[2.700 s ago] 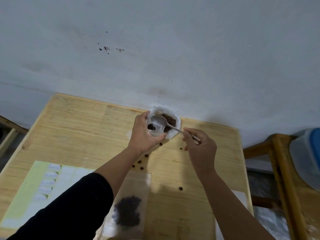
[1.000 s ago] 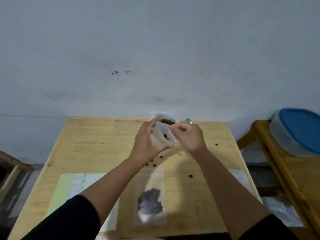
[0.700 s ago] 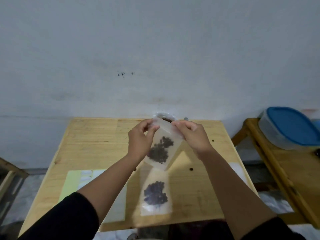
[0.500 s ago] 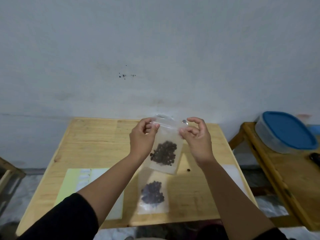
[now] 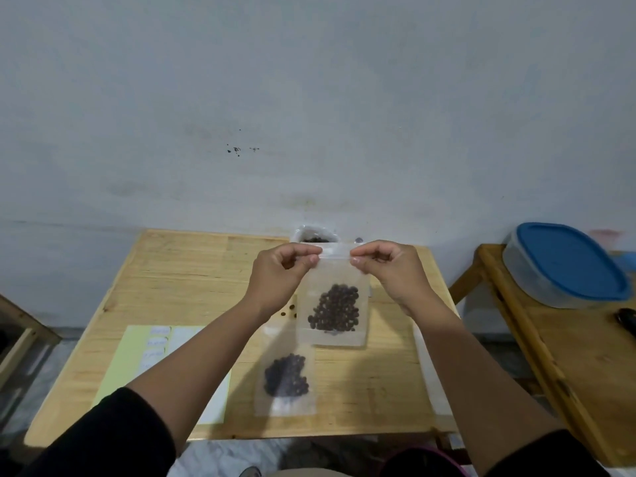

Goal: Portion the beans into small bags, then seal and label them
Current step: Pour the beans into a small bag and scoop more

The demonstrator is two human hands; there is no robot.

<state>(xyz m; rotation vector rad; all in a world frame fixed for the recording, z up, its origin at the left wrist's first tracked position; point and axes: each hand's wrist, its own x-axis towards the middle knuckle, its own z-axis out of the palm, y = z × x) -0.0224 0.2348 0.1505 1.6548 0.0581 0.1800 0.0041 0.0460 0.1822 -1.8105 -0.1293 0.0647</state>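
A small clear bag (image 5: pixel 332 325) with dark beans in its lower half hangs upright above the wooden table (image 5: pixel 192 280). My left hand (image 5: pixel 278 277) pinches its top strip at the left corner and my right hand (image 5: pixel 390 273) pinches it at the right corner. A second clear bag of beans (image 5: pixel 285 376) lies flat on the table below it. The white bowl of beans (image 5: pixel 315 235) stands at the table's far edge, partly hidden behind my hands. A sheet of labels (image 5: pixel 151 352) lies at the left.
A few loose beans (image 5: pixel 290 310) lie on the table beneath my left wrist. A clear tub with a blue lid (image 5: pixel 564 266) sits on a wooden side table (image 5: pixel 564 366) to the right. White paper (image 5: pixel 428 370) lies along the table's right edge. A grey wall stands behind.
My right hand let go of the spoon. Both hands lifted the filled bag off the bowl, turned it upright and moved to pinch its top strip at both corners.
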